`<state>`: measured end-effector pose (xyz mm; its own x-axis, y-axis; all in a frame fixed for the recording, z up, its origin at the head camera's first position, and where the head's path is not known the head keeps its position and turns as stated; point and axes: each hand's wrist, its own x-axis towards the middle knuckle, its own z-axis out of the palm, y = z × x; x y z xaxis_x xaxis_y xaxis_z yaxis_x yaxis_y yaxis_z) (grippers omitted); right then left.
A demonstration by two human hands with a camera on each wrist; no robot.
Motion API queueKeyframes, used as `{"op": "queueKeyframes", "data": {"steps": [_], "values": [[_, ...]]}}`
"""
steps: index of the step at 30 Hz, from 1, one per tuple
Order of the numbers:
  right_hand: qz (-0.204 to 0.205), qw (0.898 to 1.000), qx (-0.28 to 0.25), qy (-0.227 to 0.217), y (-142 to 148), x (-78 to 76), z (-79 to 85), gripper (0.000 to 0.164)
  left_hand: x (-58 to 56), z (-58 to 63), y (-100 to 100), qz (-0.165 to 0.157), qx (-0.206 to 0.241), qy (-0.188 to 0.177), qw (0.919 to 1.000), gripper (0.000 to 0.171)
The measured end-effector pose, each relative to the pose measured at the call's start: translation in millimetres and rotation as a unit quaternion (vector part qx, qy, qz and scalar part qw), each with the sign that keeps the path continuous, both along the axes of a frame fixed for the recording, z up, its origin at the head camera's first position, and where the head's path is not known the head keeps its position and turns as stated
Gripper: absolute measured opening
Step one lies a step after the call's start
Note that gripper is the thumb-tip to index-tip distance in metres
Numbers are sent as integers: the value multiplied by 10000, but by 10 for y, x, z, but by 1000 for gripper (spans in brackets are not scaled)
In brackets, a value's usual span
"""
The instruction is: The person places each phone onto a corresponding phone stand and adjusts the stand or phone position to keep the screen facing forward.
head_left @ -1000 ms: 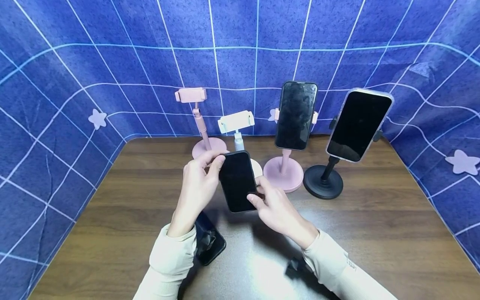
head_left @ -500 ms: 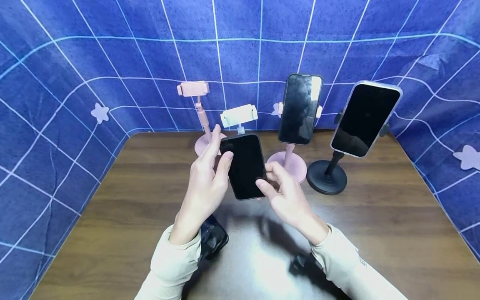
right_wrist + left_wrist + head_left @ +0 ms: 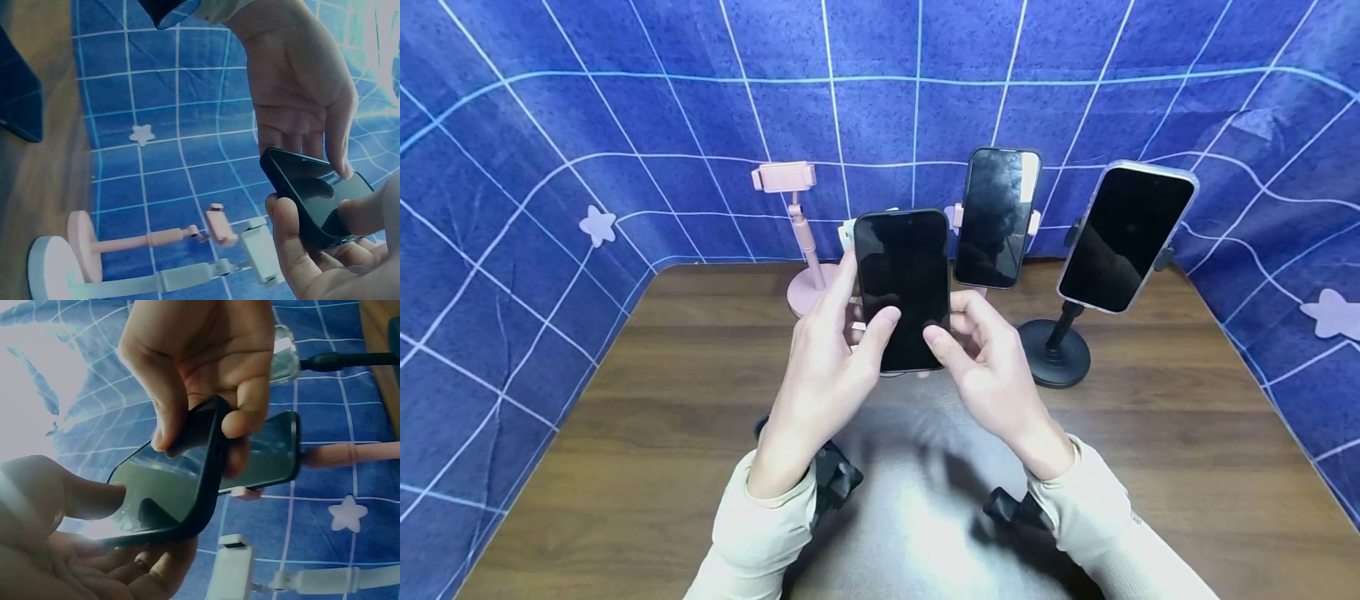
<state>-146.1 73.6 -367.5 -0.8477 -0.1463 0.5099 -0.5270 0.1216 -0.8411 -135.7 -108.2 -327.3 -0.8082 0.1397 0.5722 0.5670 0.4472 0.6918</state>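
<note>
Your left hand (image 3: 826, 362) and right hand (image 3: 995, 379) both grip the black phone (image 3: 904, 271), up in front of the white stand (image 3: 184, 277). One pink holder (image 3: 356, 454) clamps a dark phone (image 3: 997, 218); black holder (image 3: 1054, 360), a pale-cased phone (image 3: 1127, 237).

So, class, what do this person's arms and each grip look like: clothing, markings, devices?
The left sleeve and right sleeve are long, cream and wrinkled. The right bears a dark marking, too small to read. The left grip and right grip wear no gloves. A dark, blocky device shows by the left sleeve, another by the right.
</note>
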Motion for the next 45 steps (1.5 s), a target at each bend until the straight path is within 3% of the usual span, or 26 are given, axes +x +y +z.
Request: {"op": "queueKeyframes", "data": {"steps": [5,9,15,23,30,35,39,45], "values": [[14,9994,-315,-158,13,20,43,18,24,29,48,57,132,-399,9991,69],[-30,9990,-456,-21,27,28,82,19,43,39,66,-192,329,-779,9962,63],[26,9972,-735,142,57,34,121,21,44,49,77,-572,622,-1095,9904,70],[10,9928,-1191,136,119,54,171,25,1,6,92,-349,-115,-1231,9917,22],[53,9920,-1236,253,171,72,191,25,15,5,95,-222,-406,-1042,9935,14],[-52,9922,-1168,436,191,79,205,23,40,-2,114,-414,377,-725,9958,12],[-201,9926,-1092,498,207,79,216,23,52,-21,146,-531,1181,-648,9895,30],[-277,9928,-1080,443,209,73,228,24,57,-40,177,-534,1632,-649,9830,40]]}}
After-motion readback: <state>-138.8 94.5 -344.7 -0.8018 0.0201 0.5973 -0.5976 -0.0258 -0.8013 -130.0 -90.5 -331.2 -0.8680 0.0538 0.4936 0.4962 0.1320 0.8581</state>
